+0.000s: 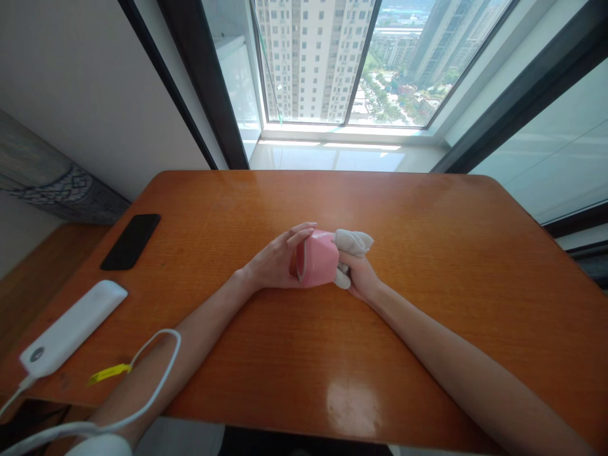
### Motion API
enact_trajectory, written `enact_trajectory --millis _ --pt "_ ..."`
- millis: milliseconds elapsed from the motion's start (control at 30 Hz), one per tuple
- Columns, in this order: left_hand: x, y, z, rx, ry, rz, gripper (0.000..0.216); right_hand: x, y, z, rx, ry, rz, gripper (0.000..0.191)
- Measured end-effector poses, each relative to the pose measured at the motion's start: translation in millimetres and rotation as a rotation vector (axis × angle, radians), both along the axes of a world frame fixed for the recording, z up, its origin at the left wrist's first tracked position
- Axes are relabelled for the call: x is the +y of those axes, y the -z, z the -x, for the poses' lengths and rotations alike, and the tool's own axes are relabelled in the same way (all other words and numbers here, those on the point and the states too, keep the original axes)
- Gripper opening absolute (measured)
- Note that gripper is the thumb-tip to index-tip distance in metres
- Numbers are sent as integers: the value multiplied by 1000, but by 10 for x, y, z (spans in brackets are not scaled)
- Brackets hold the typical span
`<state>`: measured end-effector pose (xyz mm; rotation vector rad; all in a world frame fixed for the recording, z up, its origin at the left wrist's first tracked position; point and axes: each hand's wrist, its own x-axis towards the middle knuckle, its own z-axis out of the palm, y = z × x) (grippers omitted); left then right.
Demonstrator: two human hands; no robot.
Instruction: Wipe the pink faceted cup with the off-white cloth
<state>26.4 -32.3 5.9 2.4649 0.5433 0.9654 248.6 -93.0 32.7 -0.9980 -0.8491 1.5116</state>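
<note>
Maybe the pink cup (322,259) could drop onto the tabletop (437,253) if the left grip (280,258), curled around it, loosens while the right grip (361,276), holding white cloth (353,242), pushes.

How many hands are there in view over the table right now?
2: the left hand is on the pink cup, and the right hand holds a whitish cloth at the cup's right side. No other hand shows.
</note>
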Motion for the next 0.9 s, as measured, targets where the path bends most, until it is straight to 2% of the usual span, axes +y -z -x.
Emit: enact_trajectory --millis 167,433,633,900 --pt "-44 -52 -23 -13 -49 153 128 -4 20 9 -19 -17 -23 37" --pt "-29 28 25 12 -92 127 147 -15 12 13 -21 -7 -20 34" --pt "-29 -75 14 -2 -58 134 132 -22 17 4 0 -17 -26 32" --pt "-52 -167 5 32 -107 305 109 -20 65 6 6 11 -2 30"
